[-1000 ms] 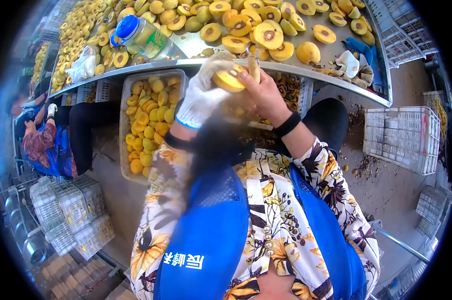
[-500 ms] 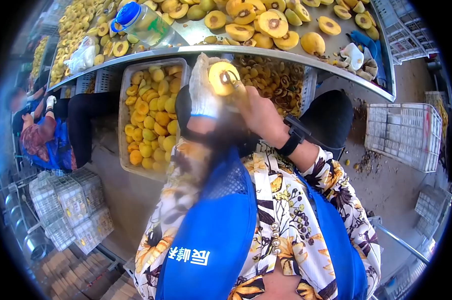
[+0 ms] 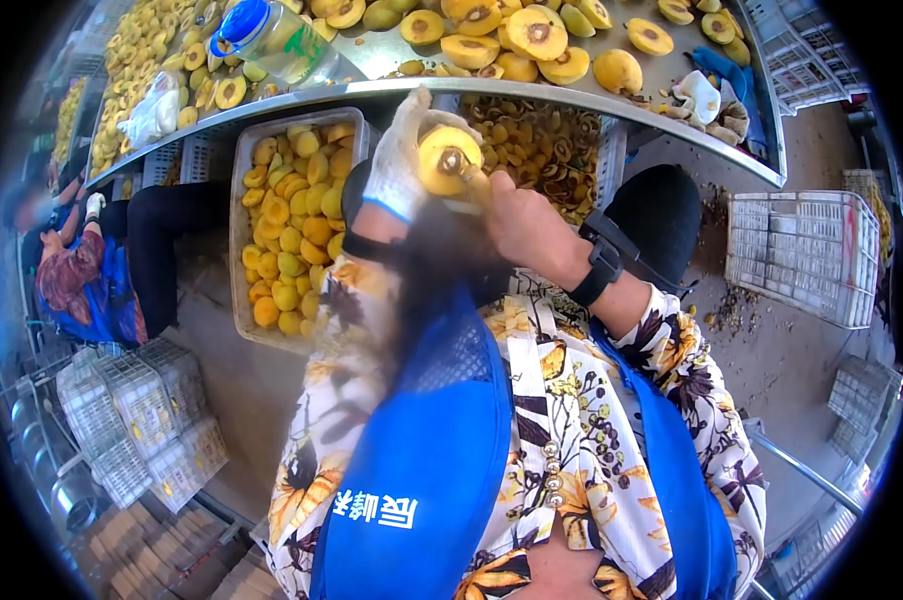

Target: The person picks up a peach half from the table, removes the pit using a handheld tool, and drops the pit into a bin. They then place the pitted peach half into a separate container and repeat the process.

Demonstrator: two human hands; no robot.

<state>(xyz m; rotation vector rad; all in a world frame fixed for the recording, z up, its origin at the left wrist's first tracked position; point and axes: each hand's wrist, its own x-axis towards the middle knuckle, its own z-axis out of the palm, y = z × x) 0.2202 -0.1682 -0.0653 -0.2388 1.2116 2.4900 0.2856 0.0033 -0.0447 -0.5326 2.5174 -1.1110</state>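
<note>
A halved yellow peach [image 3: 445, 158], its cut face and brown stone cavity turned up, rests in my left hand [image 3: 398, 165]. That hand wears a pale work glove with a blue cuff edge, and its fingers curl around the fruit. Bare and closed, my right hand [image 3: 531, 228] grips a small pitting tool [image 3: 474, 178] whose metal end meets the peach's centre. Most of the handle is hidden by the fingers. A dark blur covers the area just below the peach. Both hands are in front of the metal table edge.
Halved peaches and a water bottle [image 3: 276, 42] lie on the metal table [image 3: 381, 60]. Below stand a bin of peach halves [image 3: 296, 215] and a crate of brownish pieces [image 3: 541, 150]. White crates [image 3: 801, 255] flank me; another person [image 3: 86, 265] sits at left.
The view has shifted slightly, so the table appears higher. The tool's end has moved lower on the peach's stone cavity, and my right wrist sits a little further right.
</note>
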